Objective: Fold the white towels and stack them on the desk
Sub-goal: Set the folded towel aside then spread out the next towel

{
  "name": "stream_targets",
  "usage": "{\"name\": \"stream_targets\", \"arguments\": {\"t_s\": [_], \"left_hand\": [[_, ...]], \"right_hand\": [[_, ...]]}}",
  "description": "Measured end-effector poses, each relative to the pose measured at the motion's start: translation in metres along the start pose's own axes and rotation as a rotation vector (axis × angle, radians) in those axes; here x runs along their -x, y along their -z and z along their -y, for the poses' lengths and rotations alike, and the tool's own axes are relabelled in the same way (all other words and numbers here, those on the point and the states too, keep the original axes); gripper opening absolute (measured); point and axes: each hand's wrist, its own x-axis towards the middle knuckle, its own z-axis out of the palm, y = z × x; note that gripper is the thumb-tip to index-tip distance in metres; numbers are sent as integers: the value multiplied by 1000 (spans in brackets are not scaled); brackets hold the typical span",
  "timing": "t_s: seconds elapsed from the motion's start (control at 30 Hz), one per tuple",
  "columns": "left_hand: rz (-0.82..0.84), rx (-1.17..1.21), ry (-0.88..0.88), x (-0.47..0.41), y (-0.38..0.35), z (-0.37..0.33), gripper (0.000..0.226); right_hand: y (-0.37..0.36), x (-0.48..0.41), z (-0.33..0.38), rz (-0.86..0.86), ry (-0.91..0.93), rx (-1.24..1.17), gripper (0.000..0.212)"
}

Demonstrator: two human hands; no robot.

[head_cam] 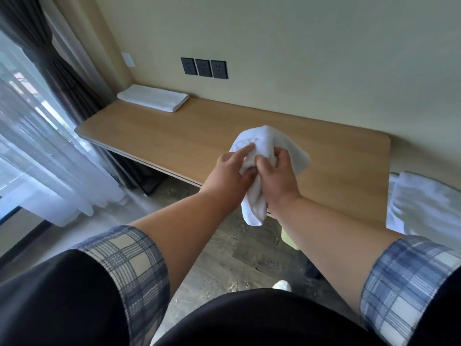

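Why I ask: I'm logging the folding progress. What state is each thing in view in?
held towel: bunched, unfolded, raised above the desk
left hand: holds the held towel
right hand: grips the held towel
folded towel: folded flat, lying on the desk's far left corner
loose towels: rumpled, right of the desk
wall sockets: nothing plugged in
dark curtain: gathered aside

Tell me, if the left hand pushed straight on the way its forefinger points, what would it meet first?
The bunched white towel: the left hand rests its forefinger on it. Behind the towel lies the desk, probably next, though depth is unclear.
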Motion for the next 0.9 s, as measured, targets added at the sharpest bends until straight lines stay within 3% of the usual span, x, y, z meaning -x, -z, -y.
{"name": "stream_targets", "arguments": {"t_s": [0.23, 0.37, 0.53, 0.63, 0.7, 0.8, 0.9], "left_hand": [[-34, -37, 80, -89, 40, 45, 52], [-61, -17, 138, -152, 56, 62, 53], [-125, -39, 124, -221, 66, 82, 53], [-107, 29, 201, -245, 63, 103, 49], [-63, -13, 197, -263, 56, 127, 49], [94, -3, 336, -296, 52, 172, 58], [146, 110, 514, -299, 56, 200, 63]], "right_hand": [[-72, -90, -9, 47, -8, -36, 23], [-101, -153, 1, 99, -24, -1, 36], [-124, -219, 12, 137, -35, 83, 25], [-134, -246, -1, 137, -63, 130, 31], [-139, -258, -20, 178, -161, 208, 40], [-156, -276, -60, 220, -403, 222, 69], [-166, -266, -80, 399, -632, 130, 71]]}}
